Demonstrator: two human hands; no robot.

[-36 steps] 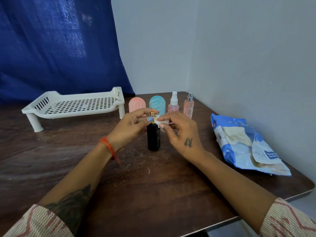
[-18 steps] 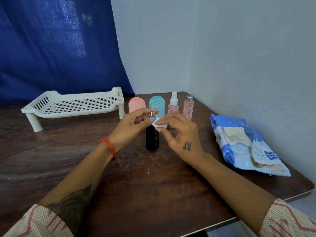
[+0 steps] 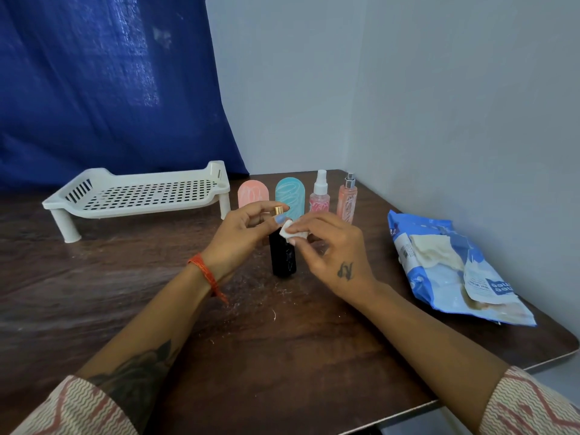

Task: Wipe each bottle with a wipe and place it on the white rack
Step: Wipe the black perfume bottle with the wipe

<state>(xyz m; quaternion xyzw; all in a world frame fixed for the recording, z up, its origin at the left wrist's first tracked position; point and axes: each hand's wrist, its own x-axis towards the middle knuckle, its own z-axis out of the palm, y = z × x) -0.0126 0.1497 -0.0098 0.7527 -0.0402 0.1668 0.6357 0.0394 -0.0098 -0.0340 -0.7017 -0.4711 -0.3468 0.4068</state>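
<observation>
2 hands (image 3: 244, 237) (image 3: 332, 255) pinch a glossy black bottle (image 3: 283, 257) and a small white wipe (image 3: 290, 231).

wooden table (image 3: 94, 293) | blue curtain (image 3: 103, 89) | pale walls (image 3: 439, 105), possibly grey

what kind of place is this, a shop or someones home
Probably a home corner set up for recording: a worn wooden table pushed against plain walls, a blue curtain hung behind, and a wet-wipe pack lying open.
</observation>
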